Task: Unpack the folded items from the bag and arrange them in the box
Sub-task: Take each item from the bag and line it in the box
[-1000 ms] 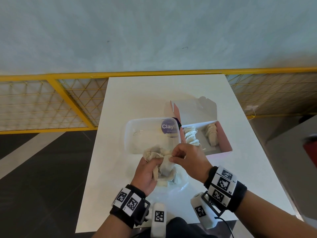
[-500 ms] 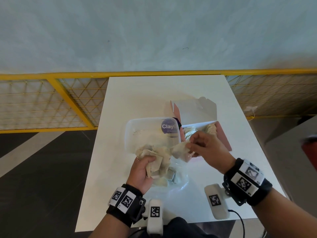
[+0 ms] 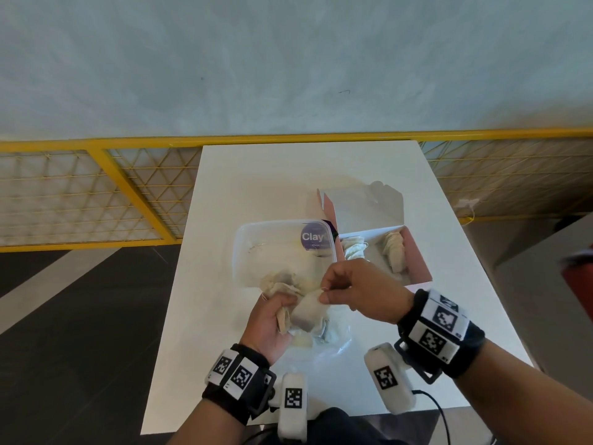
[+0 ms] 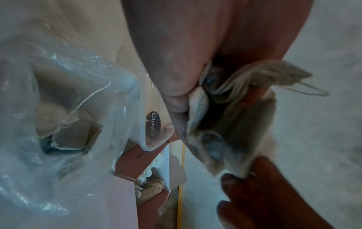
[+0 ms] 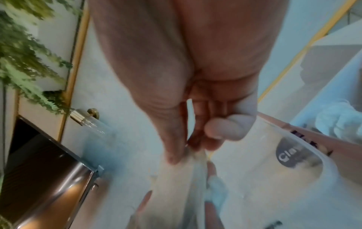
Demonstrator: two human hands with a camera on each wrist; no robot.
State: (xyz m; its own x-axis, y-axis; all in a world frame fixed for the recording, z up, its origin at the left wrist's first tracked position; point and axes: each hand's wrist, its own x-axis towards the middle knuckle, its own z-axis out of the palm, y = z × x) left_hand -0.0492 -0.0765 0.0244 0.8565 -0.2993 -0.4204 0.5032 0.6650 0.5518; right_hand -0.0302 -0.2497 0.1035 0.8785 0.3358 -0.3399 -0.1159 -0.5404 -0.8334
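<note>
Fingers (image 3: 325,295) of R hand (image 3: 362,292) pinch folded cloth (image 3: 308,311); L hand (image 3: 272,322) grips bundle (image 3: 284,285).

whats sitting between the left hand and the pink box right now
In the head view, the right hand pinching a beige folded item lies between the left hand and the pink box.

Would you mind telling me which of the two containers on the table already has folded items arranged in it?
The pink box on the right, beside the right hand: two rows of folded items lie in it. The clear tub with the purple sticker has none arranged inside.
</note>
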